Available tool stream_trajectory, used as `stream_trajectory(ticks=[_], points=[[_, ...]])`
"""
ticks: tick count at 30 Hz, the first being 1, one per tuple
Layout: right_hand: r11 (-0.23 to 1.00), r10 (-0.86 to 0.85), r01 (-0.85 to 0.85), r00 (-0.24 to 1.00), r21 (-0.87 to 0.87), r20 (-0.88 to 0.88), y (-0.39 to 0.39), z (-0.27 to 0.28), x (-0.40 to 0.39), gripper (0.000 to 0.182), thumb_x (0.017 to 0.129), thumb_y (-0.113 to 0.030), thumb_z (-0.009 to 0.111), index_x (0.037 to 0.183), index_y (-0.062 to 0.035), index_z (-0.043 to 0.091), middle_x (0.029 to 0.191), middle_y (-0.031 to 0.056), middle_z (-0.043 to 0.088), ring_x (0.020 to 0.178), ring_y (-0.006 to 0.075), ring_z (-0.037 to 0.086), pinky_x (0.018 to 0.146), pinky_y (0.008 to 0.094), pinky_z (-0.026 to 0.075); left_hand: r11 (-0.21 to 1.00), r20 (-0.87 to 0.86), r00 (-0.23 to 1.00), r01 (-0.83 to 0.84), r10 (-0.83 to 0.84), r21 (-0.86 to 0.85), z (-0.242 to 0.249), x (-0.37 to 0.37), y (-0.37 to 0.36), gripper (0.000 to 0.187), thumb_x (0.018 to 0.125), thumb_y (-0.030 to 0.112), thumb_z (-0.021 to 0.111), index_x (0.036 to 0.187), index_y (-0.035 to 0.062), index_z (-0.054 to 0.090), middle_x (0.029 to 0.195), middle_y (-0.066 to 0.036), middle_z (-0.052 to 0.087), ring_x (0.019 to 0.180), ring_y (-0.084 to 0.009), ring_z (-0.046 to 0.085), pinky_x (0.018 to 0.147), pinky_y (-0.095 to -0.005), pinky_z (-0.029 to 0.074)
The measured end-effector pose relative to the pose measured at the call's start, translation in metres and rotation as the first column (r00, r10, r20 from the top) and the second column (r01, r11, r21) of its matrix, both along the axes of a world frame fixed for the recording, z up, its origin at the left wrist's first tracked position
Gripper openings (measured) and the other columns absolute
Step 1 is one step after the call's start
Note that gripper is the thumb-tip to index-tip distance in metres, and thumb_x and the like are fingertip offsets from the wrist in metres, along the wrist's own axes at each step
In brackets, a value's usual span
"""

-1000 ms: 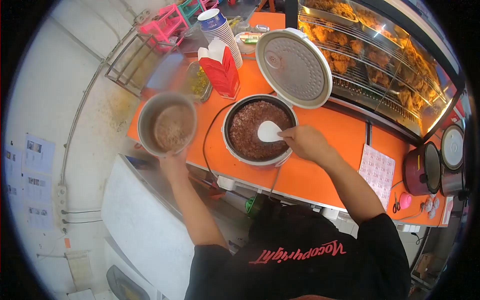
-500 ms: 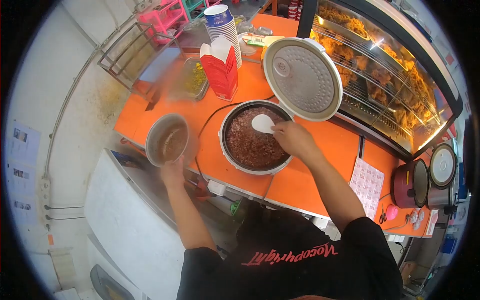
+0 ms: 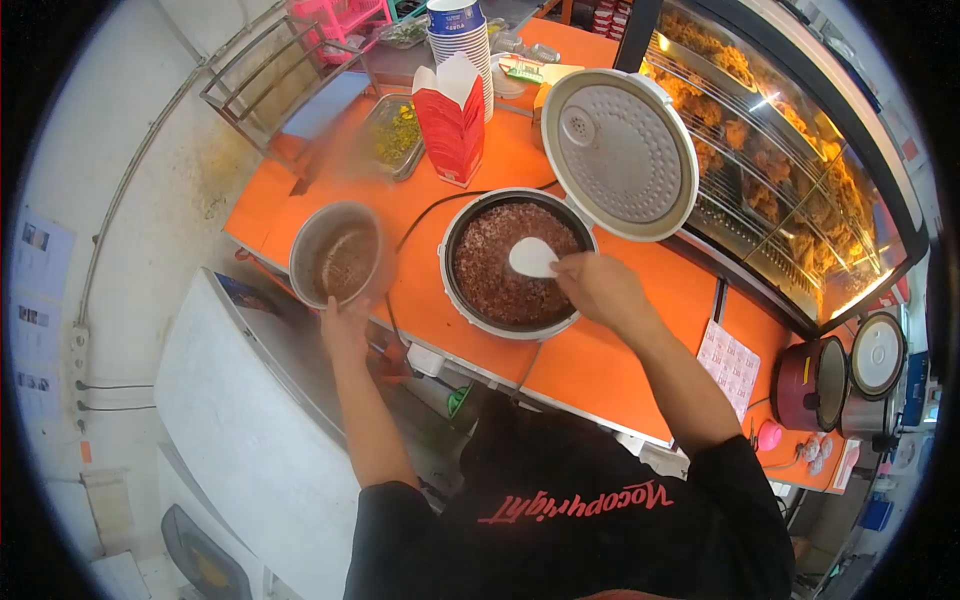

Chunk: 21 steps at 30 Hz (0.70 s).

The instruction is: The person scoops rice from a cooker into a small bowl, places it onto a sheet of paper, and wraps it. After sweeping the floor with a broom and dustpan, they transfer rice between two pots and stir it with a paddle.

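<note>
The right hand (image 3: 603,288) is closed around the handle of a white rice paddle (image 3: 532,257), whose blade now lies low over the reddish-brown rice in the open rice cooker (image 3: 512,262); half a second ago the blade was lifted toward the cooker's far rim, so it has come back down onto the rice near the pot's right side. The left hand (image 3: 343,326) grips a round metal bowl (image 3: 338,255) by its near rim, holding it at the surface's (image 3: 590,365) near edge, left of the cooker. The bowl, with some brownish rice in it, has stayed beside the cooker and moved slightly closer, which suggests another scoop is being loaded for it. The cooker's lid (image 3: 620,150) stands open behind the pot. A red carton (image 3: 452,120) and a stack of paper cups (image 3: 462,45) sit toward the surface's far edge.
</note>
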State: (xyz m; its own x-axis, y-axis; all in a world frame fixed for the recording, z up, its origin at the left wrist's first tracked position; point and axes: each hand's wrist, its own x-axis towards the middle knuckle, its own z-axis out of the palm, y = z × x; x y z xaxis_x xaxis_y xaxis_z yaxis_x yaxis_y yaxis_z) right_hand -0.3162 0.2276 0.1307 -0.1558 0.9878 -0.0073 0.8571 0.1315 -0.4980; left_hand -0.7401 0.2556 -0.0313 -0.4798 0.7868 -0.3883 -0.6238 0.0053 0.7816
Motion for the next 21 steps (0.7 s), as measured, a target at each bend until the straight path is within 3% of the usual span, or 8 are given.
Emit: stream_trajectory(ticks=[3, 5, 8, 10, 11, 14, 19, 21], points=[[0.995, 0.001, 0.007, 0.996, -0.096, 0.086, 0.01, 0.025, 0.006, 0.027, 0.094, -0.022, 0.062, 0.113, -0.0107, 0.077, 0.102, 0.0182, 0.075, 0.095, 0.0372, 0.072, 0.086, 0.0473, 0.057, 0.995, 0.055, 0.998, -0.024, 0.03, -0.094, 0.005, -0.005, -0.01, 0.044, 0.108, 0.035, 0.05, 0.136, 0.0014, 0.043, 0.103, -0.022, 0.07, 0.078, -0.0224, 0.07, 0.055, -0.0262, 0.052], [0.996, -0.082, 0.08, 0.991, -0.026, -0.109, 0.009, 0.018, 0.013, 0.026, 0.093, -0.023, 0.063, 0.11, -0.0101, 0.078, 0.102, 0.0185, 0.075, 0.096, 0.0374, 0.072, 0.086, 0.0468, 0.057, 0.981, -0.109, 0.993, -0.064, 0.044, -0.186, -0.006, -0.004, -0.032, 0.043, 0.107, 0.041, 0.049, 0.129, 0.0043, 0.049, 0.094, -0.015, 0.07, 0.064, -0.0153, 0.06, 0.048, -0.0239, 0.042], [0.994, -0.11, 0.112, 0.984, 0.007, -0.139, 0.001, -0.026, 0.013, 0.025, 0.092, -0.023, 0.065, 0.107, -0.0093, 0.079, 0.101, 0.019, 0.075, 0.095, 0.0377, 0.072, 0.085, 0.0469, 0.057, 0.976, -0.198, 0.974, -0.141, 0.106, -0.168, -0.021, 0.016, -0.069, 0.036, 0.107, 0.036, 0.05, 0.125, 0.0058, 0.051, 0.083, -0.009, 0.065, 0.056, -0.012, 0.053, 0.045, -0.0251, 0.04], [0.994, -0.109, 0.107, 0.991, -0.037, -0.074, 0.005, -0.013, 0.022, 0.026, 0.092, -0.024, 0.065, 0.108, -0.0093, 0.079, 0.101, 0.0192, 0.075, 0.095, 0.0379, 0.072, 0.085, 0.0471, 0.057, 0.97, -0.262, 0.951, -0.205, 0.166, -0.13, -0.016, 0.056, -0.094, 0.035, 0.106, 0.033, 0.051, 0.127, 0.0052, 0.052, 0.079, -0.007, 0.062, 0.054, -0.0106, 0.051, 0.043, -0.025, 0.038], [0.991, -0.105, 0.103, 0.994, -0.085, -0.013, 0.004, -0.005, 0.026, 0.027, 0.092, -0.025, 0.065, 0.11, -0.0093, 0.078, 0.101, 0.0194, 0.075, 0.095, 0.0382, 0.072, 0.085, 0.0473, 0.057, 0.974, -0.283, 0.945, -0.199, 0.162, -0.106, -0.009, 0.078, -0.109, 0.034, 0.106, 0.031, 0.052, 0.127, 0.0046, 0.052, 0.079, -0.006, 0.062, 0.054, -0.0098, 0.05, 0.042, -0.0247, 0.037], [0.993, -0.116, 0.115, 0.988, -0.02, -0.103, -0.013, 0.017, 0.011, 0.029, 0.093, -0.026, 0.063, 0.111, -0.0087, 0.078, 0.101, 0.0197, 0.075, 0.095, 0.0383, 0.072, 0.085, 0.0479, 0.057, 0.978, -0.285, 0.955, -0.135, 0.085, -0.158, -0.02, 0.111, -0.13, 0.033, 0.106, 0.029, 0.051, 0.128, 0.0049, 0.052, 0.08, -0.006, 0.061, 0.054, -0.0094, 0.05, 0.042, -0.0242, 0.036], [0.993, -0.093, 0.09, 0.995, -0.073, -0.042, -0.023, -0.007, -0.004, 0.027, 0.093, -0.026, 0.061, 0.11, -0.0138, 0.079, 0.1, 0.0181, 0.075, 0.094, 0.0374, 0.073, 0.085, 0.0486, 0.058, 0.984, -0.299, 0.951, 0.022, -0.075, -0.178, -0.007, 0.144, -0.131, 0.024, 0.107, 0.022, 0.049, 0.125, 0.0062, 0.054, 0.083, -0.005, 0.062, 0.054, -0.0089, 0.05, 0.042, -0.0231, 0.036], [0.992, 0.003, -0.002, 1.0, -0.128, 0.004, -0.014, 0.005, 0.008, 0.03, 0.094, -0.027, 0.061, 0.116, -0.0157, 0.076, 0.1, 0.016, 0.076, 0.093, 0.0382, 0.073, 0.085, 0.049, 0.058, 0.989, -0.331, 0.94, 0.032, -0.078, -0.144, 0.005, 0.144, -0.124, 0.023, 0.108, 0.022, 0.048, 0.124, 0.0067, 0.054, 0.083, -0.005, 0.062, 0.054, -0.0085, 0.05, 0.042, -0.0231, 0.037]])
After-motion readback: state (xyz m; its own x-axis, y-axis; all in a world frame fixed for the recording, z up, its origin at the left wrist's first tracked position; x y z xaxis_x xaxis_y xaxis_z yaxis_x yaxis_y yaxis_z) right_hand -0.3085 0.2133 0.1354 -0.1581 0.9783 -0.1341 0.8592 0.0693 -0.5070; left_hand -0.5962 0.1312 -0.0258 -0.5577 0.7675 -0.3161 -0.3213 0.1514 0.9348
